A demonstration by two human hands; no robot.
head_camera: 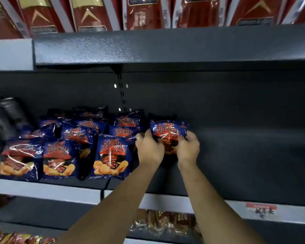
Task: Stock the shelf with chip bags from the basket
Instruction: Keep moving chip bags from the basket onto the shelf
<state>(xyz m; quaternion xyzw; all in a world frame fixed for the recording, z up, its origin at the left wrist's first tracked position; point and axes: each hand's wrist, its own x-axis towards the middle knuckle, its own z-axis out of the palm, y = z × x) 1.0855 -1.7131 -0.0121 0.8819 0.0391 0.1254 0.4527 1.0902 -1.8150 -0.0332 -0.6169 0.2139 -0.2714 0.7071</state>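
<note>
At left, shows rows of blue chip bags (111, 155) standing on the shelf (236, 164). Just right of them, holds a single chip bag (168, 129) upright between left hand (149, 148) and right hand (187, 148), each grip clamped on a side edge.

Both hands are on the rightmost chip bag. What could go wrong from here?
The chip bag, gripped by the left hand and right hand, has bare shelf to its right and may topple that way once released. The left hand is close to the neighbouring bag and might nudge it.

Dim and soft overall, glare on wrappers, edges warped.
</note>
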